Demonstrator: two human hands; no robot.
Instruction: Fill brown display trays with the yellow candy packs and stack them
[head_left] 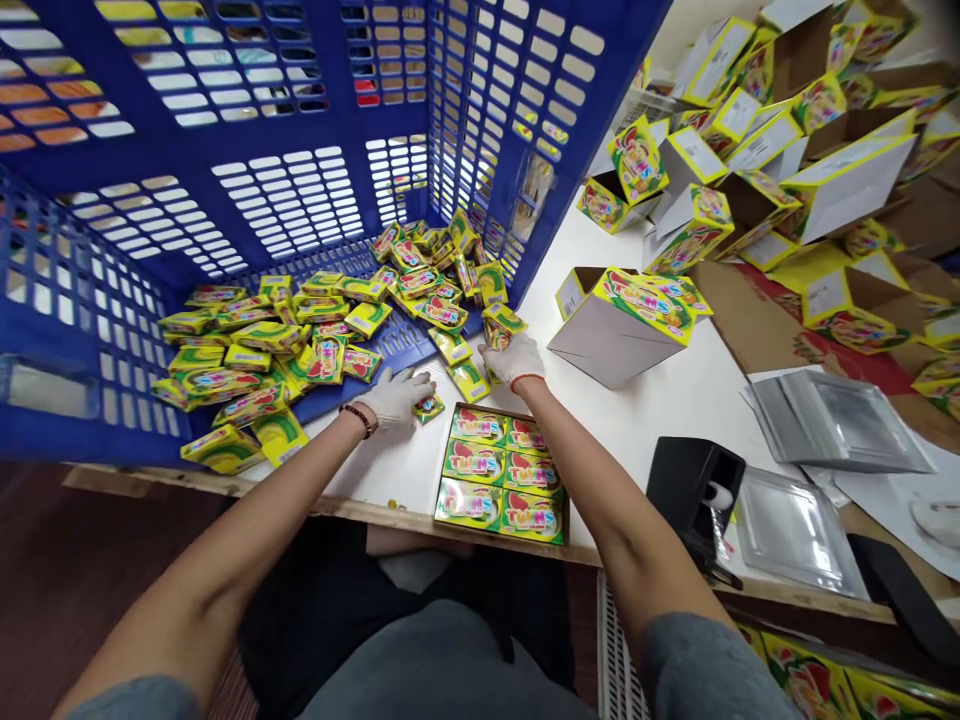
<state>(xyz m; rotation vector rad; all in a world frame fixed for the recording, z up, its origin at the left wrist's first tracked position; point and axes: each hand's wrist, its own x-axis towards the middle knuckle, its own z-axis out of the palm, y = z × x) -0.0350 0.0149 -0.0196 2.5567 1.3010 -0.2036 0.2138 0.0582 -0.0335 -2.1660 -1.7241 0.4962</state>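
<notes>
Both my hands wear white knit gloves. My left hand rests low over the white table, its fingers closed on a small yellow-green candy packet. My right hand is beside the basket opening, fingers curled around a candy packet; part of the grip is hidden. Loose packets lie on the table between the hands. Nearer to me, a shallow display box holds rows of packets face up, partly covered by my right forearm. A heap of packets spills from the tipped blue basket.
An open carton stands right of my right hand. Several empty cartons are piled at the far right. A black tape dispenser and clear plastic trays sit along the right side. The wooden table edge runs in front of me.
</notes>
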